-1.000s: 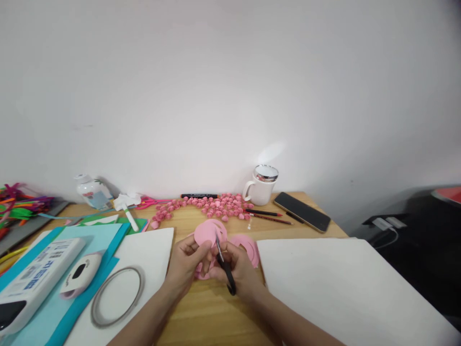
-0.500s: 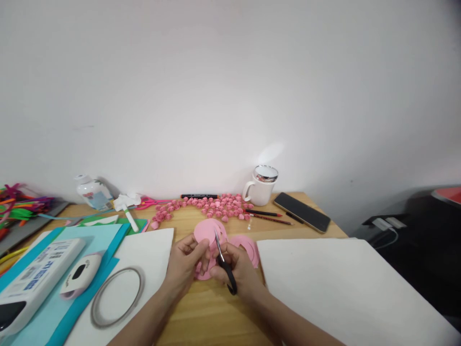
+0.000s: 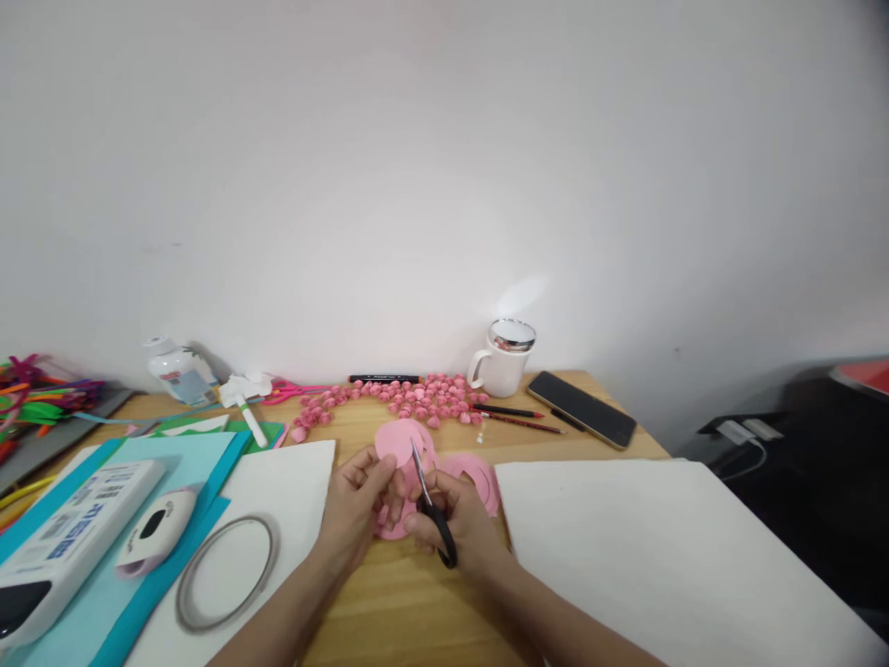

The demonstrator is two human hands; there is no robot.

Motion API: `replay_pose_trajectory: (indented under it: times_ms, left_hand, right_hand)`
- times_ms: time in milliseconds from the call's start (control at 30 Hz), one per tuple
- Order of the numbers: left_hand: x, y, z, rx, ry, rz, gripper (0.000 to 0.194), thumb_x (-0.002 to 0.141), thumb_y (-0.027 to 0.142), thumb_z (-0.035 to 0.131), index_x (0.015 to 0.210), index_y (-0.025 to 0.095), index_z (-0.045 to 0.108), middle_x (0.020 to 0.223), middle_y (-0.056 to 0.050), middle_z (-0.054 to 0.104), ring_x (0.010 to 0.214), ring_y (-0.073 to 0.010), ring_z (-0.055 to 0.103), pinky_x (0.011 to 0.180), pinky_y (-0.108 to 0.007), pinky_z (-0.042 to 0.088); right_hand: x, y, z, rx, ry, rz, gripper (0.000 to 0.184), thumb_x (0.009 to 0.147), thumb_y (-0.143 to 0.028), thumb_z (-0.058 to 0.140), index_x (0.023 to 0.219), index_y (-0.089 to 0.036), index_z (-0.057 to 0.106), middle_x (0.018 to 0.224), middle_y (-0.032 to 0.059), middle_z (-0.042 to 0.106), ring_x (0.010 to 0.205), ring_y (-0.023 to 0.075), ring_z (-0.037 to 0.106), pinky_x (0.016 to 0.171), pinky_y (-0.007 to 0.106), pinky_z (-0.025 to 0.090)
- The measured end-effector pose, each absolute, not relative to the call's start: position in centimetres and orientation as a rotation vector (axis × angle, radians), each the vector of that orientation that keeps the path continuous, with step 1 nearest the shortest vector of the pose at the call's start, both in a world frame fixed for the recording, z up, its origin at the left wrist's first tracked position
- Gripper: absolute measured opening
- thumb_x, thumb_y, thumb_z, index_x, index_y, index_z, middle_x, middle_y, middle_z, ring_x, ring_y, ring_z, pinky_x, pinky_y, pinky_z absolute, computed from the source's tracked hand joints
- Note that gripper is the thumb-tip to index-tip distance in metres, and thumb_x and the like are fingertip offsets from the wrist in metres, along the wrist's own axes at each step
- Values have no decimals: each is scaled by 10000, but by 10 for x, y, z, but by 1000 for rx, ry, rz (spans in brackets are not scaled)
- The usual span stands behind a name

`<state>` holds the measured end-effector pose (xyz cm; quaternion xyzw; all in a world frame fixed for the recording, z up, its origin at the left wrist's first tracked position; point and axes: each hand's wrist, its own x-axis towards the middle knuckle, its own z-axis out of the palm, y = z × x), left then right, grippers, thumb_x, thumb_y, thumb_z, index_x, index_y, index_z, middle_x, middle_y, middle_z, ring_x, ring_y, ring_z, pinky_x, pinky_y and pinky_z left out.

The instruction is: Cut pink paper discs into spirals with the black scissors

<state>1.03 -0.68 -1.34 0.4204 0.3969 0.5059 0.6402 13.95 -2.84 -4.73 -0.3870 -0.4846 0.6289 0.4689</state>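
My left hand pinches a round piece of pink paper over the middle of the wooden table. In my right hand are scissors with black handles, their blades pointing up and away from me at the paper's right edge. A curved strip of the pink paper hangs beside the blades. Below and to the right, more pink paper pieces with curved cuts lie on the table. Several small rolled pink paper flowers are heaped behind my hands.
A white mug and a phone stand and lie at the back right, with pencils beside them. White sheets lie right; tape roll, correction-tape-like dispenser, coloured paper and bottle are left.
The pink paper has turned and shifted slightly between my hands, against the scissor blades. Both hands stay in nearly the same place, and the things on the table have not moved.
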Motion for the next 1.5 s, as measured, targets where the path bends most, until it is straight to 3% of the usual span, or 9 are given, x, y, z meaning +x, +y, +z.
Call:
replay_pose_trajectory:
  times_ms: [267,600,900,1200,1500]
  left_hand:
    - [11,-8,-18,1075,933,1052,365,722,417,588,511,123,541,335,29,481,255,-45,376,286,-149,244]
    - [7,-8,-23,1203,1012,1022,402,707,389,614,428,118,511,340,25,473,298,-41,376,330,-161,237]
    - [8,-7,-24,1125,971,1027,350,712,369,612,479,127,516,368,33,477,297,-47,375,321,-168,252]
    - [9,-9,-19,1121,977,1058,316,703,376,616,521,131,535,361,39,469,302,-42,360,321,-168,253]
    - [8,-9,-19,1104,967,1103,335,733,377,587,519,138,490,363,48,455,303,-34,341,338,-170,241]
  right_hand:
    - [137,-30,-39,-872,-1184,1574,313,567,-313,751,659,-175,486,521,-66,485,406,57,378,378,169,317]
    - [137,-30,-34,-724,-1113,1546,399,549,-241,777,826,-192,495,669,-27,600,581,125,570,512,211,426]
    - [137,-29,-34,-681,-1128,1572,371,568,-285,766,787,-189,482,670,-7,622,653,157,614,575,244,467]
    - [137,-28,-41,-749,-1165,1538,354,583,-337,742,786,-191,491,652,-11,601,563,126,563,439,187,380]
    - [140,-28,-41,-851,-1187,1535,369,560,-360,749,732,-182,475,539,-72,466,436,51,345,398,169,249]
